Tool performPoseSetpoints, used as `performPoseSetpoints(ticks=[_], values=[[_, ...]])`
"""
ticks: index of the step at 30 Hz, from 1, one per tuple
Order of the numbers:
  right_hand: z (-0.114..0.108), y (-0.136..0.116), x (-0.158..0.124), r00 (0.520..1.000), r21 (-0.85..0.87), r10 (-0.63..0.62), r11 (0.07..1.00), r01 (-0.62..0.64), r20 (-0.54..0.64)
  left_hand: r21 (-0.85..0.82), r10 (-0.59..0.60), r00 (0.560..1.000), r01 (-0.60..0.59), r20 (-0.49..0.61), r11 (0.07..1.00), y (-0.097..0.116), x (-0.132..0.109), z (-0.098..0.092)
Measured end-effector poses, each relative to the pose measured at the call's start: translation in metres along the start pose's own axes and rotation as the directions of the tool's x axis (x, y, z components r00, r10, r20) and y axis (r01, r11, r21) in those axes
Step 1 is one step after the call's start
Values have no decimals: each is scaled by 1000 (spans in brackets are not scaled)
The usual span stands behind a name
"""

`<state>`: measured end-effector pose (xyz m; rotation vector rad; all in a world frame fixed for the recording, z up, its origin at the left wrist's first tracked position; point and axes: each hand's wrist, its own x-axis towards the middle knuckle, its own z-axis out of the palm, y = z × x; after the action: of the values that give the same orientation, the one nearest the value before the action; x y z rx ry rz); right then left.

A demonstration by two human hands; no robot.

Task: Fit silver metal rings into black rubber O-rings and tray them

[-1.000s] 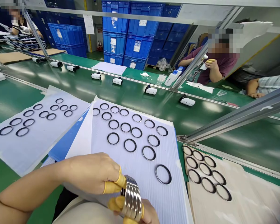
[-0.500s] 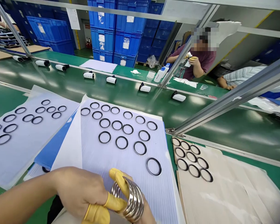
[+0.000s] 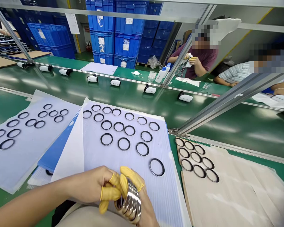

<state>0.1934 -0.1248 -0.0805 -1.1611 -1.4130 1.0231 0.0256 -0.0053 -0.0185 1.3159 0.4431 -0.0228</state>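
Over a ridged white sheet (image 3: 158, 195) laid with black rings (image 3: 123, 143), I hold a stack of shiny metal rings (image 3: 129, 201), its long axis running sideways, openings toward my left. It sits between my left hand (image 3: 92, 186) and right hand (image 3: 148, 211), my yellow-capped fingers (image 3: 110, 194) curled closed around it, left forearm reaching in low.
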Motion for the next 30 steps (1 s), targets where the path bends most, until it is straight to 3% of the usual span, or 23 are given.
performPoseSetpoints(ticks=[6, 12, 16, 21, 26, 30], values=[[10, 12, -3, 972, -61, 223, 972, -227, -71, 7, 136, 979, -137, -153, 991, 4, 4, 2], [-1, 36, -7, 1000, -47, 7, 999, -6, 22, 156, 287, 938, -259, -193, 953, 3, -1, 1], [4, 21, -4, 1000, -48, -5, 999, 6, 19, 259, 364, 916, -315, -167, 913, 1, -4, 0], [13, -2, 1, 996, 14, 35, 999, -34, -81, 299, 353, 923, -298, -150, 906, 2, -7, -1], [1, 18, 3, 998, 35, -12, 999, 10, 56, 177, 292, 931, -257, -218, 950, 4, -7, 0], [3, 18, 5, 999, -7, 31, 999, -31, -9, 47, 234, 948, -229, -215, 972, 5, -5, -2]])
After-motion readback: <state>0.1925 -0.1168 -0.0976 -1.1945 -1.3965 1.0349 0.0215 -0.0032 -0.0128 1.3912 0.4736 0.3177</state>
